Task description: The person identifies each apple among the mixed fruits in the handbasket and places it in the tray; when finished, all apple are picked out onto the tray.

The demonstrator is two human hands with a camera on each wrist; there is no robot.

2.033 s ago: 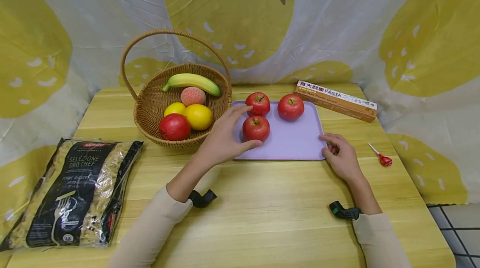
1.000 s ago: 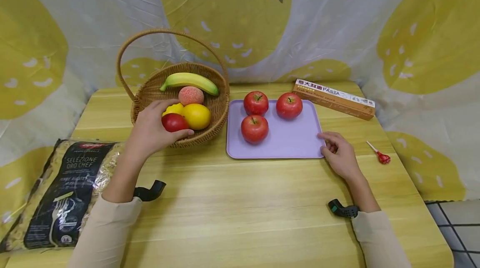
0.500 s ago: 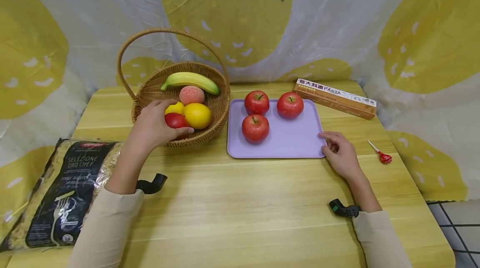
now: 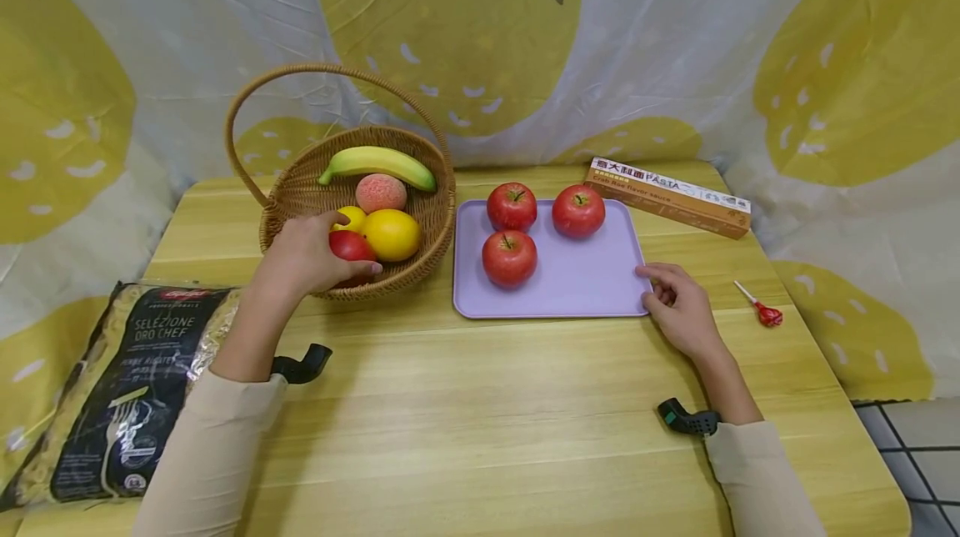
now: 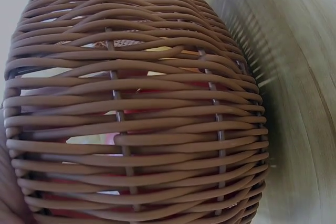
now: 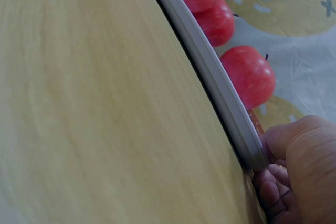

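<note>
Inside the wicker basket, my left hand holds a smooth red fruit, thumb on its near side and fingers behind. Its exact kind is unclear. Beside it lie a large yellow fruit, a smaller yellow one, a fuzzy pink peach and a banana. My right hand pinches the right edge of the lilac tray. Three red apples rest on it: one back left, one back right, one in front. The basket's weave mostly hides the fruit in the left wrist view.
A bag of penne pasta lies at the table's left, partly behind the left forearm. The pasta box sits behind the tray at right. A red lollipop lies right of the right hand. The basket handle arches upward.
My left hand has moved left from the front apple on the tray to the basket and taken hold of the red fruit. The basket has shifted slightly. My right hand stays at the tray edge.
</note>
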